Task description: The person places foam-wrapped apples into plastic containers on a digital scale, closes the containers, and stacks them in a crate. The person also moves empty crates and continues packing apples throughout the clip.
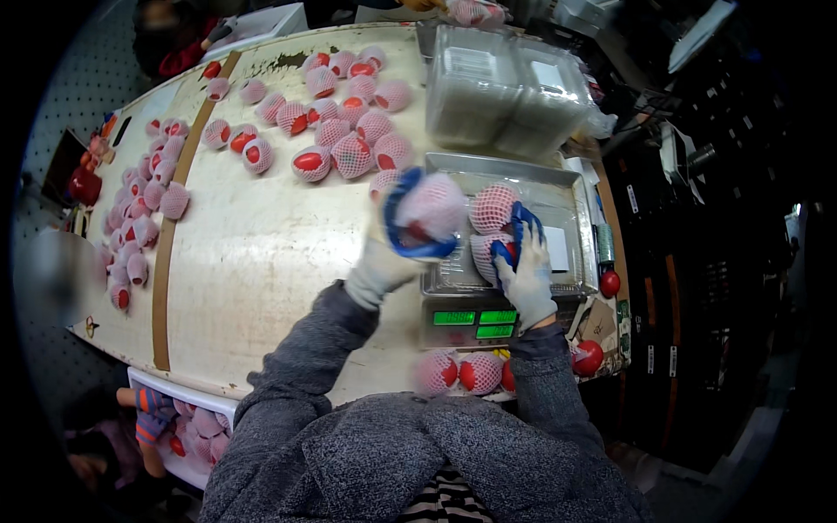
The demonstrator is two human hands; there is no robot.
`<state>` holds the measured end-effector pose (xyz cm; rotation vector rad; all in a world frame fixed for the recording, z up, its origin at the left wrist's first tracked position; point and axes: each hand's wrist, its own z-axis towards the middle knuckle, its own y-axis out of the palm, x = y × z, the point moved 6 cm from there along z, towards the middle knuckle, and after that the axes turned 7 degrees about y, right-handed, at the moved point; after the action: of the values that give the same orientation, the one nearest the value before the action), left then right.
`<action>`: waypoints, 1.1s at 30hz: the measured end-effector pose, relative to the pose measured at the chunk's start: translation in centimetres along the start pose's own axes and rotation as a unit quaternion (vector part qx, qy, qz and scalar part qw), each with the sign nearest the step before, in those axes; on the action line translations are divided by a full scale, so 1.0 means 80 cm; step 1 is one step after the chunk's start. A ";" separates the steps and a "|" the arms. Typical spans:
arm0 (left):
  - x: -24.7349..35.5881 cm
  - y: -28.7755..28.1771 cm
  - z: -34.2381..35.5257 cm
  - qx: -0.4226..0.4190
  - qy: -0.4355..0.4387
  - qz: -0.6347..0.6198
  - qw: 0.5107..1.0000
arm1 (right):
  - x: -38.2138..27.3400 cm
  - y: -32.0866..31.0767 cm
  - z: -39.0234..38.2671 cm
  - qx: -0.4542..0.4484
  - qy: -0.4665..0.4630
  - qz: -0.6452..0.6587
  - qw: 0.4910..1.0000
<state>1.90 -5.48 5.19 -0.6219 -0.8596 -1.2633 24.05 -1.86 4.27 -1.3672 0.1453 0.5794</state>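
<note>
My left hand (390, 248), in a white glove with blue-coated fingers, grips a red fruit in a white foam net (436, 206), slightly blurred, at the left edge of the metal scale tray (575, 187). A clear plastic box (562, 228) lies in that tray. Inside it are an upper netted fruit (493, 206) and a lower netted fruit (481, 254). My right hand (528, 275), gloved the same way, has its fingers curled round the right side of the lower one. Below the tray, the scale's green display (475, 324) is lit.
Many netted fruits (331, 132) lie across the table's far part, others (144, 205) beyond a brown strip (183, 179) at left. Stacked clear boxes (475, 87) stand behind the scale. Netted fruits (479, 373) line the near edge. At lower left, someone's striped-gloved hand (155, 417) is beside a crate (187, 475).
</note>
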 end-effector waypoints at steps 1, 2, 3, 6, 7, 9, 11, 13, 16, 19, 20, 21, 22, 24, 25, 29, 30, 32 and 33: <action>0.012 0.025 0.011 -0.052 0.068 0.094 0.992 | -0.001 0.000 0.002 0.000 0.004 0.012 1.000; 0.019 0.045 0.017 -0.093 0.113 0.179 0.973 | 0.000 0.002 0.002 -0.009 0.014 -0.017 1.000; 0.020 0.062 0.017 -0.127 0.120 0.297 0.939 | 0.001 0.003 0.002 -0.015 0.021 -0.036 0.999; 0.002 0.067 0.022 -0.166 0.015 0.421 0.892 | 0.004 0.003 0.002 -0.015 0.042 -0.019 0.999; 0.004 0.067 0.021 -0.172 0.025 0.415 0.893 | 0.003 0.004 0.002 -0.022 0.041 -0.013 0.999; 0.009 0.064 0.016 -0.190 0.038 0.413 0.890 | 0.003 0.004 0.002 -0.027 0.046 -0.018 0.998; 0.013 0.063 0.010 -0.199 0.040 0.378 0.903 | 0.003 0.005 0.002 -0.032 0.064 -0.051 0.996; 0.017 0.069 0.006 -0.217 0.075 0.374 0.898 | 0.000 0.003 0.003 -0.017 0.060 -0.063 0.996; 0.005 0.083 0.002 -0.274 0.071 0.413 0.866 | 0.001 0.006 0.002 -0.030 0.081 -0.065 0.994; 0.004 0.085 0.004 -0.238 0.095 0.425 0.868 | 0.003 0.006 -0.001 -0.016 0.084 -0.049 0.995; 0.003 0.085 0.005 -0.239 0.092 0.432 0.865 | 0.004 0.005 -0.001 -0.008 0.077 -0.041 0.996; 0.002 0.085 0.005 -0.239 0.088 0.439 0.862 | 0.005 0.005 -0.002 -0.005 0.077 -0.037 0.996; 0.003 0.084 0.006 -0.242 0.084 0.441 0.860 | 0.006 0.005 -0.002 0.008 0.068 -0.033 0.997; 0.007 0.083 0.007 -0.243 0.083 0.440 0.860 | 0.007 0.006 -0.001 0.011 0.068 -0.027 0.997; 0.010 0.083 0.007 -0.249 0.084 0.437 0.860 | 0.007 0.006 0.000 0.016 0.063 -0.025 0.998; 0.023 0.083 0.003 -0.256 0.091 0.410 0.871 | 0.000 -0.001 -0.002 0.035 0.058 -0.023 0.997; 0.027 0.084 0.002 -0.247 0.104 0.396 0.878 | -0.003 -0.005 -0.004 0.043 0.059 -0.017 0.997; 0.024 0.085 -0.005 -0.263 0.081 0.442 0.854 | -0.007 -0.014 -0.006 0.055 0.068 -0.027 0.996; 0.025 0.086 -0.006 -0.261 0.087 0.459 0.845 | -0.008 -0.020 -0.006 0.060 0.077 -0.043 0.994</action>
<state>8.83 -5.50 6.94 -1.1564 0.0197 -0.6178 24.36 -2.62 5.83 -1.2952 0.2422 0.3873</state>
